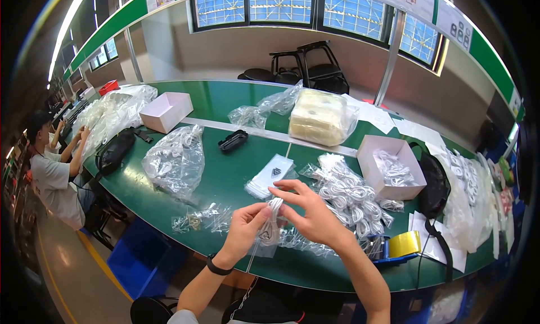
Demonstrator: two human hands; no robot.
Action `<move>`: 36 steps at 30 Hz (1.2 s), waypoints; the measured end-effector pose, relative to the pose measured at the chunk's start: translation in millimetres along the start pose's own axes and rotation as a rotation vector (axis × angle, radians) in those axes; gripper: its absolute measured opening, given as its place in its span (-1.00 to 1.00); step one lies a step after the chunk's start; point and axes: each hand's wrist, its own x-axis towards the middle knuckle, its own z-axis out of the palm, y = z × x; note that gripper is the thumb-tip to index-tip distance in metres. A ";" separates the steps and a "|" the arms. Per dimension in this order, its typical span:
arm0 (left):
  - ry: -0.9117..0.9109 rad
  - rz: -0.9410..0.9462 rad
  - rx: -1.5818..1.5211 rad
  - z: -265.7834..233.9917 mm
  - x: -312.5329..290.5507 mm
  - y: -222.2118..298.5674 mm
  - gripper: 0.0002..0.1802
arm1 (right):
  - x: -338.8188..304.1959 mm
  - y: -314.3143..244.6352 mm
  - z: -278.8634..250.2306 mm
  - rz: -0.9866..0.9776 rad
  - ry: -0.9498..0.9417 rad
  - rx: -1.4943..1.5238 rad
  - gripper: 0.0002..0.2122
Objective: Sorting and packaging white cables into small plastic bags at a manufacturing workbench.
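A coiled white cable (270, 229) is held up over the near edge of the green table. My left hand (245, 229), with a black band on its wrist, pinches the coil from the left between thumb and fingers. From the right, my right hand (310, 211) has its thumb and fingertips at the top of the same coil, its fingers bent round it. Just beyond my hands lies a stack of clear and white plastic bags (268, 178). A heap of coiled white cables (344, 192) lies to the right of them, some in clear wrapping.
A tape dispenser with yellow tape (405, 244) stands near right. Behind it is a white box of cables (368, 155). Small metal-tipped pieces (197, 220) lie near left, below a clear bag (175, 161). A black case (233, 140) sits mid-table. Another person (53, 172) works far left.
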 end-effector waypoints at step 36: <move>-0.178 -0.020 0.031 17.9 -10.8 3.2 -0.63 | 2.7 -24.5 -21.8 0.316 -0.023 0.385 -0.82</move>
